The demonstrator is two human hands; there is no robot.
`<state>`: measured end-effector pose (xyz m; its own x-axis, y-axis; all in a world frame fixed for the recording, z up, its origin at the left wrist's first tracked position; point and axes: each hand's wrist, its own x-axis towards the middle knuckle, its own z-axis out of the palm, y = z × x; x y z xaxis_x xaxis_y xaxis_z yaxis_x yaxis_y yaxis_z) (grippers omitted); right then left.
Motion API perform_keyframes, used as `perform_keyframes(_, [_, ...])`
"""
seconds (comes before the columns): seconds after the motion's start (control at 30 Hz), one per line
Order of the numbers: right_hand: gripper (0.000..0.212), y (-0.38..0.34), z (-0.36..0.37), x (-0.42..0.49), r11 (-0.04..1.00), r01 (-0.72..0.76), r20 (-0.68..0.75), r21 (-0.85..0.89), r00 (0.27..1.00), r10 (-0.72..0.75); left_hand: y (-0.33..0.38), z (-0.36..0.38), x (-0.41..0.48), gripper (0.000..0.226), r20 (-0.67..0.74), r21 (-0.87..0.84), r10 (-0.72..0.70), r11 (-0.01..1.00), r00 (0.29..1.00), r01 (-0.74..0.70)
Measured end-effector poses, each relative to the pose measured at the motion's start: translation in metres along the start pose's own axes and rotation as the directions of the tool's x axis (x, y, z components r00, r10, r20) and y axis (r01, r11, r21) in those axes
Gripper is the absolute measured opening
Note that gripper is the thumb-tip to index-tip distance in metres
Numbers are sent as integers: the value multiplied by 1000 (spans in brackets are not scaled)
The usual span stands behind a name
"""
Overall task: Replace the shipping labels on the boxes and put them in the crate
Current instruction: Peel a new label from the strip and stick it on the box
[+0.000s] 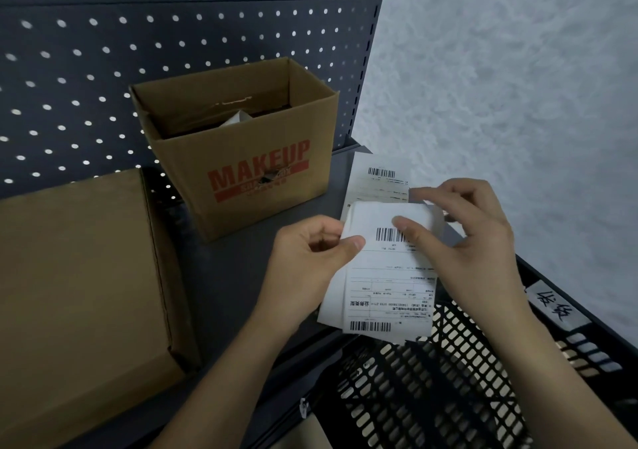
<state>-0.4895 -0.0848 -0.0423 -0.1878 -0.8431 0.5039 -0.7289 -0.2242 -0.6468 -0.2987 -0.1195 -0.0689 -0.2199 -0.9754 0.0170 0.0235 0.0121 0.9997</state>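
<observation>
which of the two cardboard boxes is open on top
The MAKEUP box, printed in red and standing at the back by the pegboard: its top is open. The plain box on the left is closed.

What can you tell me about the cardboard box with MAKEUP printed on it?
The MAKEUP box is plain brown corrugated cardboard, standing upright on the dark shelf in front of the pegboard. Its top is open, and something white shows inside. Red block letters cross the front face, with a small dark scuff in the middle of the print. Only the shelf seems to touch it; a closed brown box lies apart to its left.
</observation>
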Motion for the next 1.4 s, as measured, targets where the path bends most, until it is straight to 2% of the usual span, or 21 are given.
perform_keyframes(0.1, [27, -4, -5, -3, 964, -203, -32, 171, 977, 211, 1, -1, -2, 6, -8, -14, -11, 1000, 1000, 10])
perform_keyframes(0.2, [25, -9, -8, -10, 878, -323, 38, 353, 943, 331, 2, -2, -3, 3, -13, -23, -17, 1000, 1000, 17])
perform_keyframes(0.43, [30, -11, -10, -16, 790, -359, 99, 497, 928, 360, 6, -2, -6, 2, -19, -41, -23, 999, 1000, 22])
perform_keyframes(0.53, [32, -9, -10, -18, 787, -343, 75, 513, 931, 358, 6, -1, -7, 3, -21, -21, -21, 1000, 1000, 21])
perform_keyframes(0.67, [35, -10, -12, -22, 724, -386, 115, 572, 912, 394, 7, 0, -10, 15, -34, 14, -9, 1000, 999, 9])
perform_keyframes(0.77, [42, -9, -14, -23, 664, -423, 167, 617, 895, 414, 7, -1, -15, 31, -109, 147, 86, 987, 990, -69])
perform_keyframes(0.87, [51, -11, -17, -24, 636, -430, 192, 641, 892, 410, 15, -4, -19, 9, -183, 257, 218, 952, 959, -167])
perform_keyframes(0.9, [51, -12, -18, -24, 627, -431, 202, 649, 892, 405, 18, -5, -19, 8, -158, 227, 215, 958, 964, -177])
perform_keyframes(1.0, [50, -12, -20, -26, 587, -450, 247, 673, 885, 395, 28, -6, -17, 27, -59, 106, 138, 986, 989, -131])
perform_keyframes(1.07, [59, -11, -20, -27, 582, -466, 282, 667, 880, 381, 31, -5, -13, 32, -28, 47, 106, 993, 994, -105])
perform_keyframes(1.2, [75, -10, -21, -28, 560, -480, 298, 675, 872, 388, 34, -2, -6, 31, -29, -61, 7, 998, 1000, -8])
perform_keyframes(1.4, [70, -7, -23, -31, 617, -476, 290, 626, 877, 382, 33, 3, -7, 20, -37, -90, -75, 993, 997, 71])
